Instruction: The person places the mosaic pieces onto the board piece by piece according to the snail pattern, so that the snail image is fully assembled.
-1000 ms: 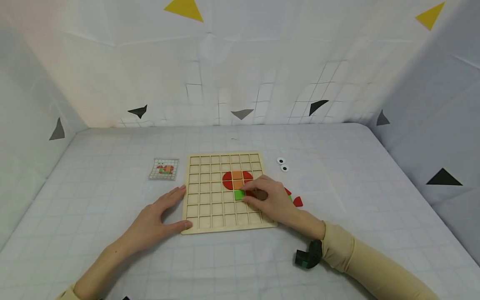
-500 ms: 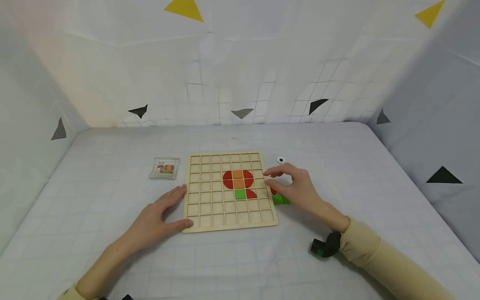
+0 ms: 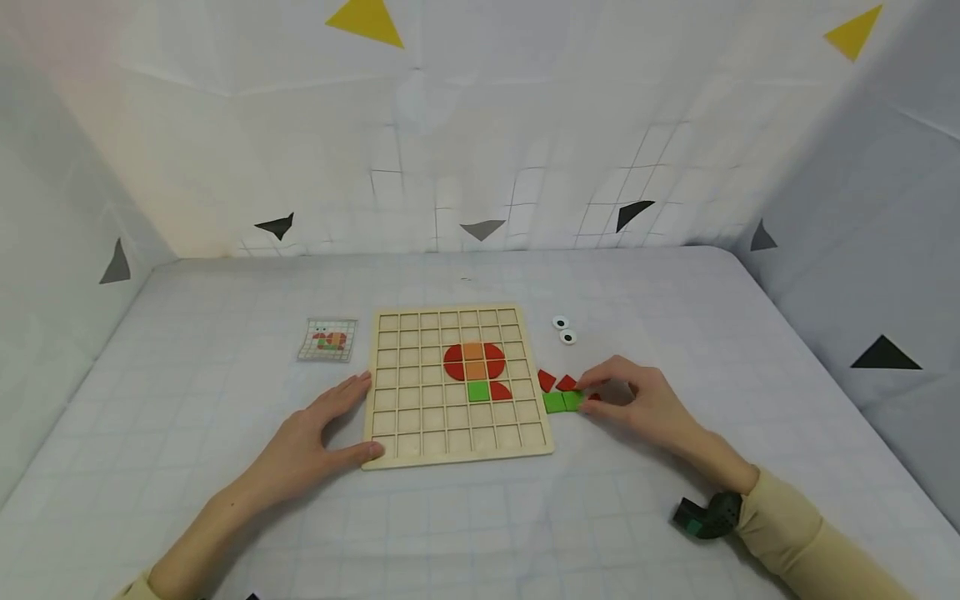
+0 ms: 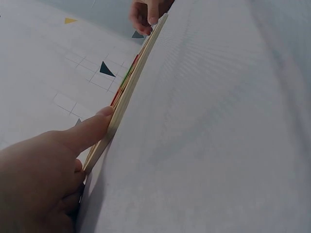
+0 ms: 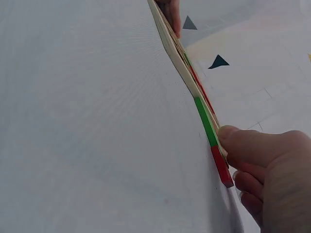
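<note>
A wooden grid board (image 3: 420,417) lies on the table, bearing red quarter-round tiles (image 3: 454,362), orange squares (image 3: 474,360) and one green square (image 3: 478,392). My left hand (image 3: 307,433) steadies the board's left side, fingertips along the edge and thumb on the lower left corner; the left wrist view shows that thumb (image 4: 97,126) over the rim. Off the board's right side lie two green square tiles (image 3: 555,403) side by side. With thumb and forefinger my right hand (image 3: 637,404) pinches the right-hand green tile (image 3: 572,401). A red tile (image 5: 221,166) shows beside it, partly covered by the fingers in the head view.
Two loose red tiles (image 3: 547,381) lie just above the green ones. Farther back are two round white eye pieces (image 3: 567,337). Left of the board lies a small picture card (image 3: 327,340) with a coloured figure on a grid. White sheeting (image 3: 480,125) stands behind the table.
My right hand has left the board, where a red quarter-round tile now sits beside the green square, and moved right to the loose tiles. My left hand has stayed put.
</note>
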Tool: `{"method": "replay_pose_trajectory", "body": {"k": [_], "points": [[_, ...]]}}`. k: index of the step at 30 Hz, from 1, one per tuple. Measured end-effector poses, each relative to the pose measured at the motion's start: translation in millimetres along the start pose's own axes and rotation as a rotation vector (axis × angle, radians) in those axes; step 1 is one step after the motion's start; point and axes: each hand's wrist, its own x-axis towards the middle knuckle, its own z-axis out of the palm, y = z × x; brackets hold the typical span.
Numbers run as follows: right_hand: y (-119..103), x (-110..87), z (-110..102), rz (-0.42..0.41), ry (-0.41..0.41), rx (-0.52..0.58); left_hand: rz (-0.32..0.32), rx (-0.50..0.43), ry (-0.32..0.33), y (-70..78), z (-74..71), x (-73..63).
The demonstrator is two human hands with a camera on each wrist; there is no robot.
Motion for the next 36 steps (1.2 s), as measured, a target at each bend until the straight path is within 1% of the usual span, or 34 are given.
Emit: {"method": "replay_pose_trajectory", "body": {"k": [3, 6, 10, 16, 26, 29, 33, 36], "points": [[-9.1, 0.6, -1.4, -0.057, 0.000, 0.005, 0.002, 0.004, 0.002, -0.4, 0.7, 0.4], [-18.4, 2.9, -3.2, -0.087, 0.002, 0.001, 0.008, 0.009, 0.007, -0.5, 1.3, 1.5], [-23.7, 4.9, -5.2, -0.083, 0.003, -0.014, 0.013, 0.009, 0.010, 0.0, 1.1, 1.8], [-22.9, 4.5, -4.9, -0.054, -0.023, 0.001, 0.011, 0.005, 0.010, -0.2, 0.8, 1.6], [-22.1, 4.9, -3.6, -0.073, -0.024, 0.014, 0.011, -0.001, 0.009, 0.0, -0.1, 0.0], [-15.1, 3.8, -1.7, -0.079, -0.014, -0.002, 0.012, -0.002, 0.008, 0.4, -0.3, 0.1], [2.3, 0.7, 2.1, -0.078, 0.002, -0.023, 0.008, 0.001, 0.003, 0.5, -0.1, 0.0], [11.9, -1.5, 3.8, -0.066, 0.002, -0.020, 0.004, 0.005, 0.002, 0.5, 0.0, -0.8]]}}
